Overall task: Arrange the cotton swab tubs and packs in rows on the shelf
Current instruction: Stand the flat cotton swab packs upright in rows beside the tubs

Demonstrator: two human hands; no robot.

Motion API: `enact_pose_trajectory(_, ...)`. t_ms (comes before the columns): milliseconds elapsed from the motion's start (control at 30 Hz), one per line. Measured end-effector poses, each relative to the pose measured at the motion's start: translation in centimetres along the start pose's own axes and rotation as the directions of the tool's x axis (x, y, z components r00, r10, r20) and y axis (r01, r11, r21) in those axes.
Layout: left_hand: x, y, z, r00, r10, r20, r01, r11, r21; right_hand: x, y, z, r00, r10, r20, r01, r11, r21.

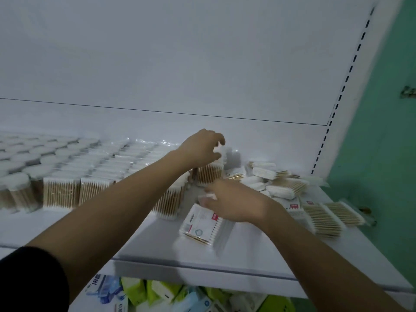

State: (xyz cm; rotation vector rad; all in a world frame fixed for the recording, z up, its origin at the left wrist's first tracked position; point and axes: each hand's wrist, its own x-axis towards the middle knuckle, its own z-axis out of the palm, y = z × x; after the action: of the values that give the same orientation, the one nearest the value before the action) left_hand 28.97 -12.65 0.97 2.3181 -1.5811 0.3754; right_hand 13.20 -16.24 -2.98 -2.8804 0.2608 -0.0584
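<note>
Left hand point(201, 147) reaching to the back of the white shelf point(202, 270), fingers curled over the top of an upright cotton swab pack point(209, 174) at the end of the standing rows point(94, 174). Right hand point(234, 202) lower, blurred, fingertips pinching a small white piece just above a labelled flat pack point(200, 224). Round tubs point(24, 158) far left; loose packs point(281, 185) heaped right.
</note>
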Motion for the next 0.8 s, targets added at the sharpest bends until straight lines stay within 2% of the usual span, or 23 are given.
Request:
enact_pose_trajectory(67, -2.2, 1.3, -1.2, 0.993, -0.021, -0.119, 0.005, 0.992, -0.129, -1.1, 0.2, -0.6, 0.991, -0.014, -0.13, 0.021, 0.998, 0.054)
enact_pose_trajectory(167, -6.9, 3.5, -1.6, 0.971, -0.089, -0.223, 0.019, 0.954, -0.301, -3.3, 0.6, -0.8, 0.969, -0.009, -0.245, 0.048, 0.987, 0.154)
enact_pose_trajectory(300, -13.3, 5.9, 0.0, 0.936, -0.199, -0.289, 0.077, 0.919, -0.386, -6.2, 1.0, 0.7, 0.918, 0.028, -0.395, 0.07, 0.97, 0.232)
enact_pose_trajectory(467, -18.3, 7.7, 4.0, 0.875, -0.393, -0.284, 0.273, 0.883, -0.381, -9.0, 0.6, 4.2, 0.849, 0.024, -0.527, 0.122, 0.963, 0.241)
enact_pose_trajectory(567, -19.3, 8.2, 5.7, 0.852, -0.482, -0.204, 0.375, 0.834, -0.405, -9.5, 0.0, 6.1, 0.833, -0.01, -0.553, 0.156, 0.964, 0.217)
enact_pose_trajectory(667, -19.9, 7.9, 6.6, 0.856, -0.494, -0.155, 0.403, 0.824, -0.398, -9.6, 0.2, 7.5, 0.842, 0.027, -0.539, 0.147, 0.949, 0.277)
enact_pose_trajectory(800, -19.8, 7.3, 5.9, 0.83, -0.546, -0.109, 0.424, 0.747, -0.512, -9.8, 1.2, 8.2, 0.854, 0.07, -0.516, 0.177, 0.893, 0.413)
